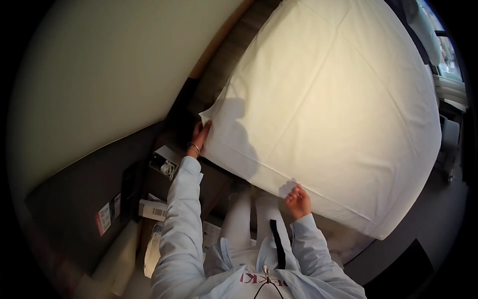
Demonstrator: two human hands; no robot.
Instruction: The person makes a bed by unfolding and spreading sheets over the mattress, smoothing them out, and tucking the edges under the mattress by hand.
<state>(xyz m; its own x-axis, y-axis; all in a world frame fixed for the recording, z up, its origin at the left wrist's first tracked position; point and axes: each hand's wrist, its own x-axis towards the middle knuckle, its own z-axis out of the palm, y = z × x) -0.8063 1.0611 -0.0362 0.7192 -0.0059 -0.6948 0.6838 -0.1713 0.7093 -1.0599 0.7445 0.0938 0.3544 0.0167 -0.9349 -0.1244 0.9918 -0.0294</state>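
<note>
The person, wearing a pale blue shirt (181, 204), is standing at the near edge of a bed-like surface. A white sheet (338, 109) is covering that surface, filling most of the centre and right of the view; long fold lines are running across it, and its hem is lying nearest the person.

The left hand (200, 135) is touching the sheet at its left corner, where a small point of cloth is standing out just beyond the fingers. The cloth is partly hiding these fingers; whether they are gripping it cannot be told. Bracelets (193, 148) are encircling the wrist.

The right hand (298, 201) is resting by the near hem, its fingers bending inward. Whether cloth is being pinched between them cannot be determined. A shadow is falling on the sheet just beside the fingertips.

Below the left hand, an open box (160, 161) is holding a bundled white cable (169, 171). A carton (153, 210) bearing a barcode is sitting nearby. A black strap (278, 244) is hanging at the person's front. A window (446, 56) is showing at upper right.
</note>
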